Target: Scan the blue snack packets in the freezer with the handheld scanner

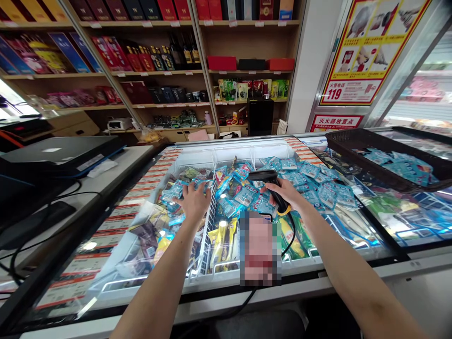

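My right hand (288,192) is wrapped round the handle of a black barcode scanner (264,176), whose head points left over a spread of blue packets (247,194). A cable hangs from the scanner's yellow-edged base. Over on the left, my left hand (195,201) has its fingers spread, palm down, near more blue packets (173,190). Whether its fingertips touch them I cannot tell. Both hands are above a glass-topped chest freezer (197,289) holding assorted wrapped packs, among them yellow ones (222,235). A blurred patch hides what lies at the freezer's front middle.
A dark basket (381,172) of blue packets stands at the right. Left of the freezer, a counter holds a black flat machine (60,155) and loose cables. Stocked shelves (151,73) line the back wall, beside a yellow-and-red poster (374,52).
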`<action>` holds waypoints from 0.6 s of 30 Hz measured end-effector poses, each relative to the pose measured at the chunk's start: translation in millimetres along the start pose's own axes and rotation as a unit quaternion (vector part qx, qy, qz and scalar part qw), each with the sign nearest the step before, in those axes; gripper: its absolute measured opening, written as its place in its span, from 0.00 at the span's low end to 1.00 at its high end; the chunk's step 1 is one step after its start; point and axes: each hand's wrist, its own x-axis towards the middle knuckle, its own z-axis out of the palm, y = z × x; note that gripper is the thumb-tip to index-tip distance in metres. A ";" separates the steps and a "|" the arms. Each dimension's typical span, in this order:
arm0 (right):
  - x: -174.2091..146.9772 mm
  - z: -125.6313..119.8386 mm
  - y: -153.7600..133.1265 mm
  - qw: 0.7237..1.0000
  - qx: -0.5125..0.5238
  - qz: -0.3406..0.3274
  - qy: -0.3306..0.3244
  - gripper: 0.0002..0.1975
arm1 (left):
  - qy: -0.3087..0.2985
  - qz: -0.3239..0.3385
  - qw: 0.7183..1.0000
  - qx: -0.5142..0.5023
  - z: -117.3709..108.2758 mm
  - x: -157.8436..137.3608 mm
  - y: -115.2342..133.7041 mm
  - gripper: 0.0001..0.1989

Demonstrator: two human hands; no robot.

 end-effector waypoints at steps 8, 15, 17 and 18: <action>0.2 0.2 1.9 1.000 -0.005 -0.005 -0.002 0.18 | -0.029 0.031 0.999 -0.010 13.4 12.5 -8.8 0.20; 2.5 -0.3 3.7 1.000 0.000 -0.006 -0.010 0.18 | 0.011 0.099 0.995 -0.021 7.4 10.8 -2.0 0.22; 3.2 -0.3 3.9 1.000 -0.001 0.000 -0.013 0.19 | 0.021 0.130 0.991 -0.036 2.4 4.6 10.8 0.22; 3.2 -0.2 3.7 1.000 -0.002 0.002 -0.015 0.19 | 0.019 0.120 0.991 -0.047 1.1 0.9 20.0 0.23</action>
